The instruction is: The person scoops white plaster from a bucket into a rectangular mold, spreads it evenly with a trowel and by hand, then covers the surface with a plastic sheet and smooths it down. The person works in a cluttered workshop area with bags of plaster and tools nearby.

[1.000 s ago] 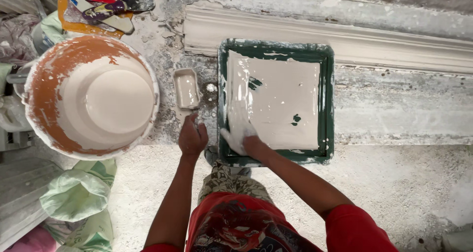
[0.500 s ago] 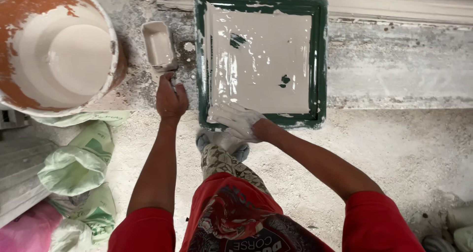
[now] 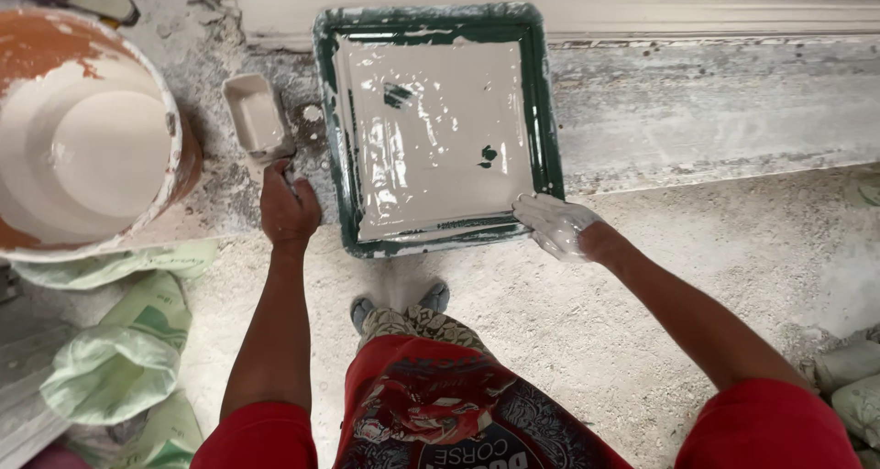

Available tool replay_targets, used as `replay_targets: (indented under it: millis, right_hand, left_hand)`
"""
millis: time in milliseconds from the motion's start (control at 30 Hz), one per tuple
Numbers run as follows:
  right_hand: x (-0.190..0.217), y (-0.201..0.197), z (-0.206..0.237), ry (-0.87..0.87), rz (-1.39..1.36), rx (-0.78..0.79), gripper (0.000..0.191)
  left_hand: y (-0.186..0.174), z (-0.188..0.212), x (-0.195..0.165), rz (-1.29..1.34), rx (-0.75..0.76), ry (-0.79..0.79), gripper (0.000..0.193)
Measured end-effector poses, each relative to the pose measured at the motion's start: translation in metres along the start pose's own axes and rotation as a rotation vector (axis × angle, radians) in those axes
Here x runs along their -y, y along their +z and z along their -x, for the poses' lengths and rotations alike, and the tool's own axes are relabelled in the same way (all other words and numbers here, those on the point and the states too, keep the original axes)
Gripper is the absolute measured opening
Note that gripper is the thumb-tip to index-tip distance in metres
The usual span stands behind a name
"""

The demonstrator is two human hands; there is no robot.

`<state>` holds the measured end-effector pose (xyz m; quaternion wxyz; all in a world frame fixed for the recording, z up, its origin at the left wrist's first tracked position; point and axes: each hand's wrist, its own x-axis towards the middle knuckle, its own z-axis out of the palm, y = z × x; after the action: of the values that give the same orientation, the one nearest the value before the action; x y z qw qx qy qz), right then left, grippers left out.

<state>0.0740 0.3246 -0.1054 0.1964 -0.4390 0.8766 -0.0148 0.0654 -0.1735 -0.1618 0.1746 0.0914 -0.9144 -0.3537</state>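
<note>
A square green paint tray [image 3: 337, 139], coated inside with wet white paint, lies on a dusty ledge in front of me. My right hand [image 3: 557, 224], smeared white, grips the tray's near right corner with its fingers over the rim. My left hand [image 3: 288, 210] is closed round the dark handle of a small white rectangular scoop [image 3: 255, 116], which rests on the ledge just left of the tray.
A large bucket [image 3: 170, 111], orange-stained and holding white paint, stands at the left. Crumpled green and white bags [image 3: 119, 359] lie on the floor below it. A white moulding [image 3: 660, 1] runs along the top. My feet [image 3: 431, 297] stand near the tray.
My right hand slid from the tray's near left edge to its near right corner. My left hand moved up to the scoop's handle. The view shifted closer and to the right.
</note>
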Motion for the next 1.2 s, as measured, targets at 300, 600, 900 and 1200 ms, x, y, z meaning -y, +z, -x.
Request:
replay_targets:
  millis: [300, 600, 900, 1200]
  right_hand:
    - [0.034, -0.008, -0.047, 0.475, 0.091, 0.008, 0.079]
    - [-0.028, -0.063, -0.132, 0.741, 0.024, 0.0, 0.084]
    - [-0.099, -0.09, -0.211, 0.736, 0.02, -0.201, 0.084]
    - [-0.115, -0.076, -0.212, 0.771, 0.063, -0.229, 0.085]
  left_hand:
    - [-0.004, -0.002, -0.005, 0.003, 0.006, 0.007, 0.04]
    - [-0.004, -0.009, 0.0, 0.022, 0.125, -0.145, 0.04]
    - [0.001, -0.013, 0.009, -0.019, 0.084, -0.101, 0.042]
    - [0.004, -0.014, 0.011, -0.022, 0.104, -0.138, 0.043]
